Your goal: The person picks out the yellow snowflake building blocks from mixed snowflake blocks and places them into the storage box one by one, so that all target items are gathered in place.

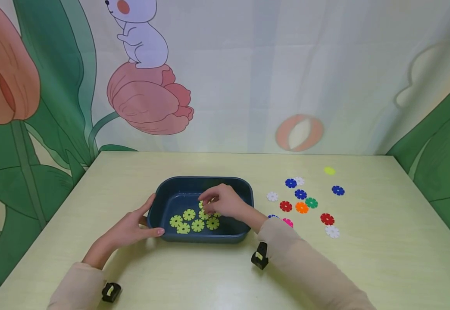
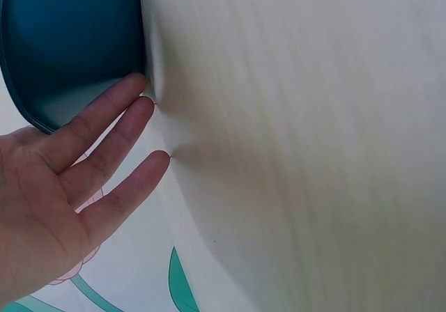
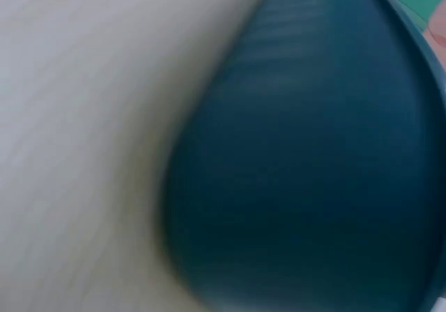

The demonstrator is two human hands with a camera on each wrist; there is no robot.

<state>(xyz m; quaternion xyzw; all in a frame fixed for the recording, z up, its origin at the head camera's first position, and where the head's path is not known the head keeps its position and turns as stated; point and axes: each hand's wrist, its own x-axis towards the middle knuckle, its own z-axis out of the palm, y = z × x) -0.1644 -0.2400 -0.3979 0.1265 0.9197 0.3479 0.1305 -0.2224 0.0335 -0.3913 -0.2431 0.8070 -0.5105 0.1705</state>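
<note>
A dark blue rectangular tray [image 1: 200, 239] stands on the table, its outer wall filling much of the right wrist view. Yellow-green notched plastic discs [image 1: 198, 225], several of them, lie on its floor. My left hand [image 1: 132, 228] is at the tray's left end, thumb against the near corner and index finger along the side. In the left wrist view, the other fingers [image 2: 132, 180] are fairly straight beside the tray wall. My right hand [image 1: 225, 201] reaches over the right side into the tray, fingers bent down among the discs. Whether it pinches one is hidden.
Right of the tray lie loose notched discs in several colours, among them red [image 1: 327, 219], orange [image 1: 301, 208], green [image 1: 311, 203], blue [image 1: 338, 190] and white [image 1: 332, 232]. A yellow disc [image 1: 329, 171] lies farther back. A printed curtain [image 1: 225, 86] hangs behind the table.
</note>
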